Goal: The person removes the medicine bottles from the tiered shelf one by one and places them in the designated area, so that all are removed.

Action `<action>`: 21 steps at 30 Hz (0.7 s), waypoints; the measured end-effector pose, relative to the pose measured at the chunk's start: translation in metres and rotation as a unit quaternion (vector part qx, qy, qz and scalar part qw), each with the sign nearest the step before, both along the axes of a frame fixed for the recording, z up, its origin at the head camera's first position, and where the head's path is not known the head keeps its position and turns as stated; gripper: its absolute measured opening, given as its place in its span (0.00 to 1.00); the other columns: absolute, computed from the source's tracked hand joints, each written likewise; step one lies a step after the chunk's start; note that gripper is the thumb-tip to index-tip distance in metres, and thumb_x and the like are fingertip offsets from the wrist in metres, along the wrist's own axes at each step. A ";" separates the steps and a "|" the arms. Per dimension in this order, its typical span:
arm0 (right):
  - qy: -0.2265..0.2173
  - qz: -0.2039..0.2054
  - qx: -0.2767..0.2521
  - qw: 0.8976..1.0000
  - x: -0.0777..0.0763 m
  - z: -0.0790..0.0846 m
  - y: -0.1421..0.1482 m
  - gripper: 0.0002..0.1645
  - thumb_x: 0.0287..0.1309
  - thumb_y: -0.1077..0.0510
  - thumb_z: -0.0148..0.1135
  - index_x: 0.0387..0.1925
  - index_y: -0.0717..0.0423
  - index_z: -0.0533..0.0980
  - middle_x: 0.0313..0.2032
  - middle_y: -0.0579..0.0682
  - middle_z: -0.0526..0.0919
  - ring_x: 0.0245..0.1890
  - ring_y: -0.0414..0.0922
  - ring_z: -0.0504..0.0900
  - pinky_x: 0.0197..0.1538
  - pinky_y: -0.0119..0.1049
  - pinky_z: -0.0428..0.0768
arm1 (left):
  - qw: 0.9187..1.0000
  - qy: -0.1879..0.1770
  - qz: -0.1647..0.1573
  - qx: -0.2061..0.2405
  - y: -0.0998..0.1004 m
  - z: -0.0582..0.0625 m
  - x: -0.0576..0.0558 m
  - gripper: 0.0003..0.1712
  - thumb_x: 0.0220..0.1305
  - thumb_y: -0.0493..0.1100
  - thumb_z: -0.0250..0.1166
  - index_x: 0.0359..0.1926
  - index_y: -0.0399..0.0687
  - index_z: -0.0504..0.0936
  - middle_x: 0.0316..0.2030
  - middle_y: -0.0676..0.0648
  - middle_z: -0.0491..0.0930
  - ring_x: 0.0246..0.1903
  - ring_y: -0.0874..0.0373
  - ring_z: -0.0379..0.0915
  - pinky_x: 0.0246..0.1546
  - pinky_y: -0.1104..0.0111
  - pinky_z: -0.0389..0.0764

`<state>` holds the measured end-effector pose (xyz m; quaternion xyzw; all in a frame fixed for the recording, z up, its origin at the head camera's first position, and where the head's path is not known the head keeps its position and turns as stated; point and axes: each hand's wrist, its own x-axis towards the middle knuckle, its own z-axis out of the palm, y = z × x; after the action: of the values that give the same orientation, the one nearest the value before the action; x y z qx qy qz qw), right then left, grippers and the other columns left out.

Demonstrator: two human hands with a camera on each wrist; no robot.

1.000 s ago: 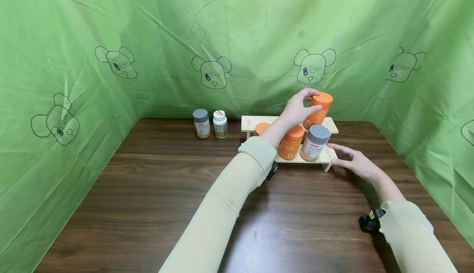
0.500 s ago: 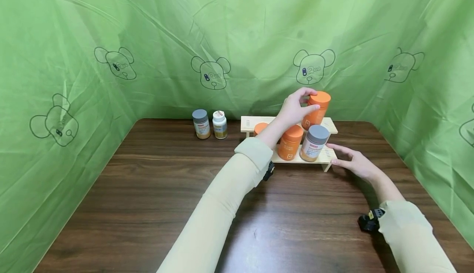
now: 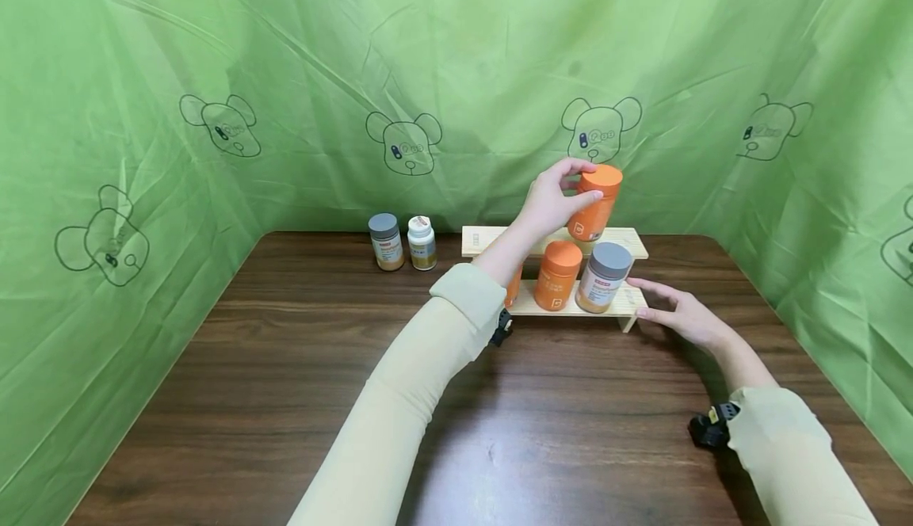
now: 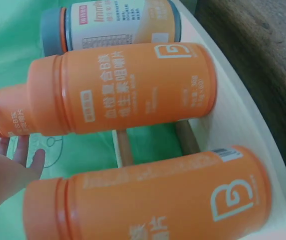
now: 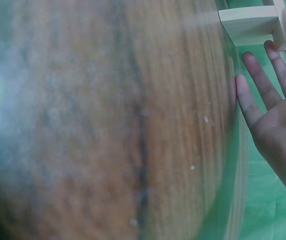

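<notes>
My left hand (image 3: 552, 203) holds an orange supplement bottle (image 3: 596, 205) near its lid, thumb in front and fingers behind. The bottle leans slightly, its base overlapping the upper board of a two-step wooden rack (image 3: 628, 298) in the head view. On the lower step stand another orange bottle (image 3: 557, 280), a grey-lidded bottle (image 3: 603, 282) and a third orange bottle (image 4: 153, 200), partly hidden by my left wrist in the head view. My right hand (image 3: 686, 318) holds the rack's right end between thumb and forefinger; its other fingers (image 5: 263, 82) are spread.
Left of the rack, a second grey-lidded bottle (image 3: 387, 242) and a small white-capped bottle (image 3: 422, 244) stand side by side on the dark wooden table (image 3: 285, 367). Green cloth (image 3: 314, 51) printed with bear heads hangs around the table's back and sides.
My left hand has moved left and slightly up with the orange bottle, uncovering more of the orange bottle at the lower step's left. The right hand keeps its place at the rack's end.
</notes>
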<state>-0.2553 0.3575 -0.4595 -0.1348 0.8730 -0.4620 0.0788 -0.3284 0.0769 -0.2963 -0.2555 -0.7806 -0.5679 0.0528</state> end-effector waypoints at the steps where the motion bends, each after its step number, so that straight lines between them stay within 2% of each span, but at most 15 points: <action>1: -0.001 0.000 -0.001 1.000 0.000 0.000 0.000 0.34 0.60 0.54 0.62 0.67 0.45 0.64 0.67 0.55 0.63 0.68 0.56 0.53 0.65 0.61 0.51 | 1.000 0.001 0.001 0.002 -0.002 0.002 0.000 0.22 0.56 0.43 0.69 0.53 0.52 0.76 0.52 0.55 0.77 0.46 0.62 0.76 0.42 0.79 0.76; 7: -0.001 -0.006 -0.004 1.000 0.000 0.000 0.000 0.33 0.59 0.54 0.63 0.66 0.45 0.65 0.68 0.54 0.63 0.68 0.55 0.53 0.66 0.61 0.50 | 1.000 -0.014 0.002 0.018 -0.012 0.012 0.004 0.22 0.56 0.42 0.70 0.53 0.52 0.76 0.52 0.54 0.77 0.45 0.59 0.76 0.40 0.77 0.78; 13: -0.003 -0.006 -0.002 1.000 0.000 0.000 0.000 0.33 0.60 0.54 0.63 0.66 0.44 0.65 0.68 0.54 0.63 0.69 0.55 0.52 0.66 0.61 0.50 | 0.999 -0.030 0.000 0.025 -0.024 0.025 0.012 0.22 0.57 0.43 0.69 0.53 0.53 0.76 0.52 0.54 0.76 0.45 0.60 0.76 0.40 0.76 0.79; 21: -0.003 0.001 0.009 1.000 -0.001 0.000 0.001 0.35 0.60 0.52 0.62 0.68 0.44 0.62 0.68 0.58 0.60 0.69 0.58 0.51 0.64 0.65 0.49 | 0.998 -0.039 0.005 0.046 -0.042 0.037 0.019 0.22 0.56 0.42 0.70 0.53 0.53 0.76 0.53 0.54 0.75 0.45 0.60 0.76 0.42 0.74 0.79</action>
<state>-0.2560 0.3581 -0.4596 -0.1331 0.8767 -0.4548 0.0830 -0.3090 0.0347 -0.2590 -0.2266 -0.7564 -0.6125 0.0361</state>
